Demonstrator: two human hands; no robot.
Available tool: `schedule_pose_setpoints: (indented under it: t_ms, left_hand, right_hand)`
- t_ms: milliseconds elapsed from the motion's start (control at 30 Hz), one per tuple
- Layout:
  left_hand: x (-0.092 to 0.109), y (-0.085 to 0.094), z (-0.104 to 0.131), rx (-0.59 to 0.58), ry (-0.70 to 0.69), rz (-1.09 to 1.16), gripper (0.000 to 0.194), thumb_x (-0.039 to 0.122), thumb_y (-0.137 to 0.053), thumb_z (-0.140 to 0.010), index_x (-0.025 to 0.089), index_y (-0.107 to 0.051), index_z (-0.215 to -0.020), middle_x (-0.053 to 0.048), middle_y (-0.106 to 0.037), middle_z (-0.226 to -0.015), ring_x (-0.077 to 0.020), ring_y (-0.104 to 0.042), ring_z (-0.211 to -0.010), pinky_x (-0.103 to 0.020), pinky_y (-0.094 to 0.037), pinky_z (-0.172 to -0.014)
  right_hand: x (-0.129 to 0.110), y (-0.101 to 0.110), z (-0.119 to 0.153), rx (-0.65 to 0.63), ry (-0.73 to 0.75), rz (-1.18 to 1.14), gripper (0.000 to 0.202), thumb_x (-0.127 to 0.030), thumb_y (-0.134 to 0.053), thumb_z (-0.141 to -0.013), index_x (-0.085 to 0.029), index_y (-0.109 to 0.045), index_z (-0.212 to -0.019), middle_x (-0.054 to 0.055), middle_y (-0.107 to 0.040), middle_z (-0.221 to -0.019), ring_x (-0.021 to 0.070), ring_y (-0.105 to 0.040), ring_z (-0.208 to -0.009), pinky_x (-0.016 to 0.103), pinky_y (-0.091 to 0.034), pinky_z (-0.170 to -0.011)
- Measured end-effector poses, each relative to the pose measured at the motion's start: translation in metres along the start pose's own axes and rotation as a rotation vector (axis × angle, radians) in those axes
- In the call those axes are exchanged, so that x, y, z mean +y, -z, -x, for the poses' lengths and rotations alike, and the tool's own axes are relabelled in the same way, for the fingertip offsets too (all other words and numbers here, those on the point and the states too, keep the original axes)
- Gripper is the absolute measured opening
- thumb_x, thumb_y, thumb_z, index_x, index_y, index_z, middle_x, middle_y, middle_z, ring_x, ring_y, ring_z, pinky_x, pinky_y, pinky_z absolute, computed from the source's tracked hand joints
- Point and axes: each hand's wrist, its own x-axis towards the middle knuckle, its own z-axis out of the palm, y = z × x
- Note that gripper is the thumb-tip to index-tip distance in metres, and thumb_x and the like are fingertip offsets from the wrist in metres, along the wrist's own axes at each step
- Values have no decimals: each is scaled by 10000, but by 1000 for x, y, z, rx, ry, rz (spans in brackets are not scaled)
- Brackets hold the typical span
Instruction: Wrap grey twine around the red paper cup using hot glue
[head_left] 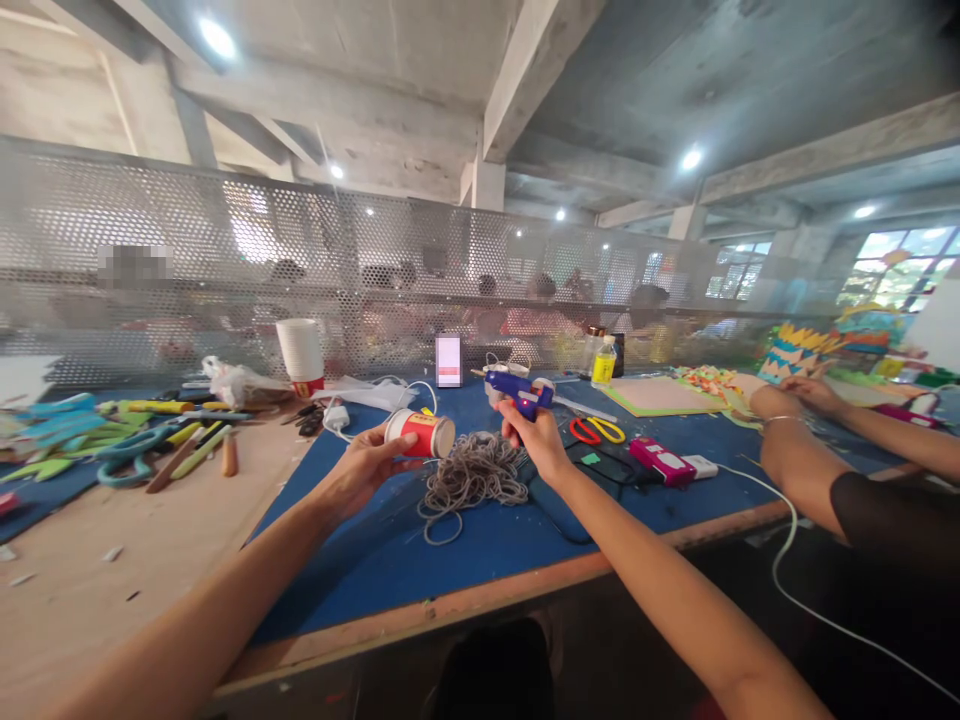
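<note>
My left hand (375,462) is closed round a red and white paper cup (425,436), which lies on its side in the air with its base facing right. A blue hot glue gun (525,394) is gripped in my right hand (536,435), a white glue stick jutting from its right end. The gun's nozzle points left, above and right of the cup, and the two are apart. Below and between my hands a loose heap of grey-brown cord (480,480) lies on the blue mat (360,570).
Stacked paper cups (300,350) stand at the back left, near scissors (135,455) and tools. Right of my hand are red-yellow scissors (598,431), a pink power strip (661,461) and a yellow-labelled bottle (603,362). Another person's arms (799,450) rest at the right. A perforated screen (375,240) stands behind.
</note>
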Motion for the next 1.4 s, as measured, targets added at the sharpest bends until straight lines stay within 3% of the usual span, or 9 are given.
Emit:
schedule_pose_setpoints:
  t_ms: [100,167,333,767,1100,1400]
  left_hand:
    - [2,-2,1,-13,2,19,322,260,-874,-755,152,-790,-1046,-90,-796,-1008,-183,-737,-813,-275,-639,-717]
    - [3,-2,1,-11,-2,32,339,245,-876,-751,154,-786,-1064,-90,-797,-1018,-182,-738,-808,-280,-642,-716]
    - [2,-1,1,0,-14,55,319,254,-878,-746,153,-792,-1036,-83,-805,-957,-175,-736,-768,-285,-641,-717]
    - [4,-6,2,48,-59,-73,325,287,-887,-707,158,-804,-994,-73,-806,-928,-187,-727,-799,-275,-591,-759]
    - [-2,0,-4,222,-150,-164,435,372,-919,-653,157,-792,-1009,-73,-808,-967,-235,-737,-877,-332,-574,-858]
    - [-4,5,-7,315,-212,-82,439,340,-947,-611,148,-788,-972,-55,-803,-919,-212,-732,-839,-352,-581,-879]
  right_hand:
    - [-8,-9,-5,-27,-73,-182,465,-608,-728,-815,-170,-726,-970,33,-727,-835,59,-486,-464,225,-427,-468]
    - [-10,-20,-5,-121,-172,-270,505,-633,-713,-827,-200,-718,-1087,57,-752,-960,80,-573,-514,236,-485,-501]
    - [-4,-49,1,-337,-379,-322,609,-668,-707,-832,-252,-662,-1274,65,-762,-986,175,-720,-635,282,-573,-540]
    - [-3,-45,2,-230,-270,-209,626,-641,-730,-819,-193,-681,-1254,10,-697,-691,149,-669,-548,241,-537,-508]
    - [-4,-44,7,-260,-134,-254,655,-638,-736,-808,-157,-686,-1250,12,-713,-714,122,-677,-556,244,-574,-574]
    - [-7,-46,12,-320,-157,-232,607,-617,-727,-829,-151,-687,-1217,24,-731,-711,126,-684,-566,226,-554,-560]
